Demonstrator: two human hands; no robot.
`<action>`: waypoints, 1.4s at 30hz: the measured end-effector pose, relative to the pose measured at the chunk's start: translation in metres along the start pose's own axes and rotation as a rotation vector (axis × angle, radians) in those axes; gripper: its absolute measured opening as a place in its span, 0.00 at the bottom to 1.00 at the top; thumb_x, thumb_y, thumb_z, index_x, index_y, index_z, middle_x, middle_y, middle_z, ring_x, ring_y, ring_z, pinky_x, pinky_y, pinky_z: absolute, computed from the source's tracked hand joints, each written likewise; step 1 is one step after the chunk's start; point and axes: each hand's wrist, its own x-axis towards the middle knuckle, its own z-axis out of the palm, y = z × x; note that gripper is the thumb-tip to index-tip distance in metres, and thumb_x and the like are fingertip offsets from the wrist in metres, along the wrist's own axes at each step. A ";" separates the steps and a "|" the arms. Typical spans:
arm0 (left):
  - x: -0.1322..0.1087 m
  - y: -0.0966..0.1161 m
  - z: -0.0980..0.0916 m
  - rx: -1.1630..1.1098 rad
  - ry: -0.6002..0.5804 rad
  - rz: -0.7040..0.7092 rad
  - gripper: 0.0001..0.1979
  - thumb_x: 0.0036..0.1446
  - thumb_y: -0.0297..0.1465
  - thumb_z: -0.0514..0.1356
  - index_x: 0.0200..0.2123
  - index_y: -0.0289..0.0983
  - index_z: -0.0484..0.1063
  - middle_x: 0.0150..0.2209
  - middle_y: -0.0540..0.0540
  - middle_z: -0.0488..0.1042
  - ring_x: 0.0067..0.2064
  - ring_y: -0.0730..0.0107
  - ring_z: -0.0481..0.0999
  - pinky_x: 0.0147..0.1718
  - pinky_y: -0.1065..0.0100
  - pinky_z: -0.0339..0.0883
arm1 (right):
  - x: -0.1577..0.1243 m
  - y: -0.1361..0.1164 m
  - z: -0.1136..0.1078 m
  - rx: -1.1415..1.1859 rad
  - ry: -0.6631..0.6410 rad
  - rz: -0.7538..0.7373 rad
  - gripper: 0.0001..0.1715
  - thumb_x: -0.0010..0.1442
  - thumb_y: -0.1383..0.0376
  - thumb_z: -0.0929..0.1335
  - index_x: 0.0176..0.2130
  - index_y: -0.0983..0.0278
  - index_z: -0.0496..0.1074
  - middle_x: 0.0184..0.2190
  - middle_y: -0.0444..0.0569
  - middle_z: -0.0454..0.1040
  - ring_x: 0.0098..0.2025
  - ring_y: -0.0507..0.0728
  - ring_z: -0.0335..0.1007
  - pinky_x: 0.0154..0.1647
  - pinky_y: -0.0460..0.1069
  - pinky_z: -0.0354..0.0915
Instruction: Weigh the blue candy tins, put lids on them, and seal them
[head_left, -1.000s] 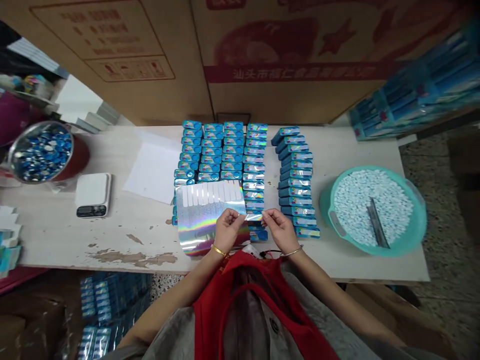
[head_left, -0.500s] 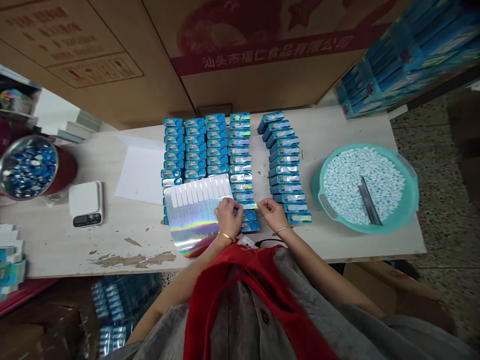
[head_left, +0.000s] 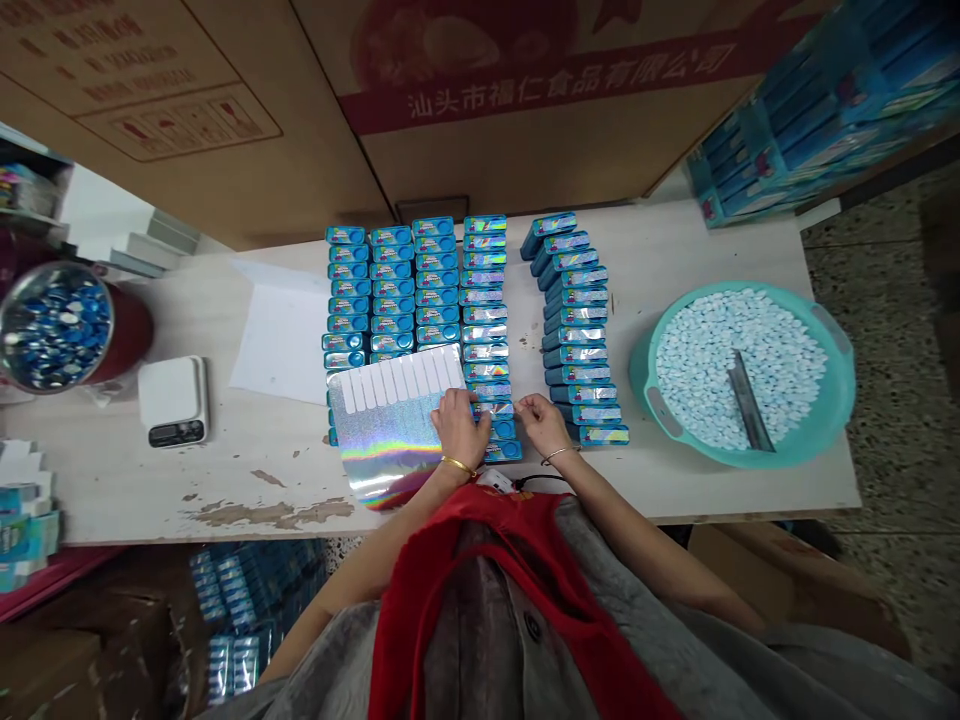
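My left hand (head_left: 459,428) lies over the right edge of a shiny holographic sticker sheet (head_left: 390,430), its fingers bent and closed at the left end of a narrow sticker strip (head_left: 496,409). That strip lies along the top of a small blue tin in the fourth column of tins (head_left: 485,333). At the strip's right end, my right hand (head_left: 546,430) is closed in a pinch of thumb and forefinger. Tins farther up this column carry shiny strips. To the right stands a curved row of blue tins (head_left: 576,356), also with strips on top.
A turquoise basin (head_left: 840,400) of small white candies holds a metal scoop (head_left: 750,400). On the left are a white scale (head_left: 172,400), paper (head_left: 281,340) and a red pot (head_left: 127,330) of blue wrapped pieces. Large cartons (head_left: 517,170) line the back.
The strip now lies flatter along the tin top. My left fingers have shifted slightly onto its left end; my right hand stays at the other end. The whole view has shifted a little.
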 end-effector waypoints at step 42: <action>0.059 -0.216 -0.123 0.083 0.194 0.168 0.12 0.61 0.35 0.55 0.45 0.37 0.69 0.46 0.40 0.67 0.49 0.61 0.68 0.47 0.61 0.60 | 0.031 -0.185 0.186 -0.613 -0.346 -0.792 0.18 0.65 0.66 0.61 0.53 0.65 0.68 0.48 0.56 0.70 0.49 0.63 0.59 0.47 0.56 0.53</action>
